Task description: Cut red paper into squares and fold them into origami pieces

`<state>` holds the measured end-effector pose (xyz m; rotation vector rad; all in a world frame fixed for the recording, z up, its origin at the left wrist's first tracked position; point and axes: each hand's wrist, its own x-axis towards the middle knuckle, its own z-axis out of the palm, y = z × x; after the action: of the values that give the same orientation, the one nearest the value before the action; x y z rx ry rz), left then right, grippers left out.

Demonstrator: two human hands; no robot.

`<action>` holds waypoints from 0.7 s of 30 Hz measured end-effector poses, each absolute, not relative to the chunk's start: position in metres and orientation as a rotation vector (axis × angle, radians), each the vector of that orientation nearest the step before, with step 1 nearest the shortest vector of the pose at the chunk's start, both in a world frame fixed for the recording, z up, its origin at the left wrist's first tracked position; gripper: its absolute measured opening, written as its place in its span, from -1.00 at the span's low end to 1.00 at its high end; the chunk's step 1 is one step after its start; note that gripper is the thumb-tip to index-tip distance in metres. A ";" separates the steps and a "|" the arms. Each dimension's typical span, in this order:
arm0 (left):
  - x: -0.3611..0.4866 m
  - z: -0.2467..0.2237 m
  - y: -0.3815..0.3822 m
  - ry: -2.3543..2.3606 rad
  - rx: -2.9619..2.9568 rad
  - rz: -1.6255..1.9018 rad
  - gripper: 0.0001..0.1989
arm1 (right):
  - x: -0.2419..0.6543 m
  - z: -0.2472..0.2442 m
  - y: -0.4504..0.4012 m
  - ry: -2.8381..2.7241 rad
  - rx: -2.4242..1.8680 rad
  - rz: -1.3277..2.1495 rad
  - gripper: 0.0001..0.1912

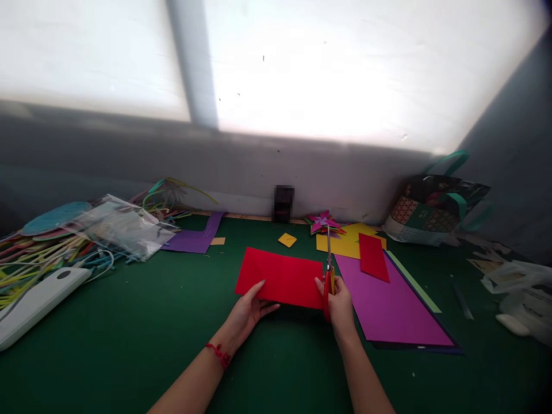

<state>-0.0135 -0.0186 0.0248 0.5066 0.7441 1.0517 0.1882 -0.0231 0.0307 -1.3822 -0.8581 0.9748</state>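
A red sheet of paper (280, 276) is held up between my two hands, over the green table. My left hand (250, 313) grips its lower left edge, thumb on the front and fingers behind. At the right edge my right hand (340, 302) pinches the sheet with its thumb. That same hand carries a pair of scissors (328, 276) with red and yellow handles, the blades pointing up and away. Beyond the red sheet lies a small yellow folded paper (287, 240).
Right of my hands lie a purple sheet (392, 305), yellow paper (345, 241) and a red strip (373, 257). Farther back sits a folded paper star (322, 222). Pipe cleaners (26, 259) and a white device (43, 305) fill the left; a patterned bag (422, 213) stands back right.
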 end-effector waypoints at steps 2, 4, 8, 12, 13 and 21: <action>-0.017 0.026 -0.017 0.780 0.563 1.029 -0.65 | 0.193 0.034 -0.023 -0.841 -1.392 0.952 -0.63; -0.022 0.031 -0.016 0.822 0.629 0.987 -0.66 | 0.196 0.038 -0.024 -0.837 -1.404 0.936 -0.61; -0.035 0.045 -0.015 0.859 0.774 0.885 -0.65 | 0.198 0.047 -0.026 -0.842 -1.431 0.900 -0.58; -0.047 0.052 -0.011 0.895 0.884 0.814 -0.66 | 0.198 0.048 -0.025 -0.844 -1.447 0.875 -0.56; -0.048 0.053 -0.010 0.921 0.901 0.811 -0.65 | 0.198 0.048 -0.024 -0.842 -1.450 0.872 -0.56; -0.031 0.035 -0.006 1.067 1.025 0.853 -0.54 | 0.195 0.047 -0.026 -0.793 -1.514 0.804 -0.62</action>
<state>-0.0311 -0.0060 0.0355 1.0255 1.0673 0.8531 0.1949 -0.0264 0.0472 -1.5145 -0.7927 0.8037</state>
